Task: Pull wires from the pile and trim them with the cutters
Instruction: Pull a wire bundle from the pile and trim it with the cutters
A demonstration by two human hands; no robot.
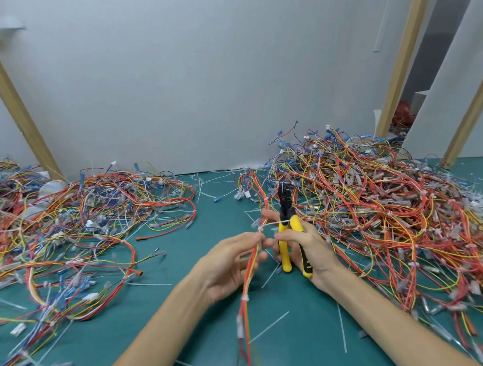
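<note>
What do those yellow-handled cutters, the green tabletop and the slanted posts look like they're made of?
Cutters: the dark, matte head seems to be metal. The yellow and black handles look like smooth, slightly glossy plastic or rubber sleeves.
Green tabletop: flat, even and matte, likely a rubber or vinyl mat, though that is uncertain.
Posts: pale bare wood, judging by the tan colour and square edges.

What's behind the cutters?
Behind the cutters, held upright by the right hand, lie the right wire pile and green mat. The mat beneath the pile is covered, so unseen.
</note>
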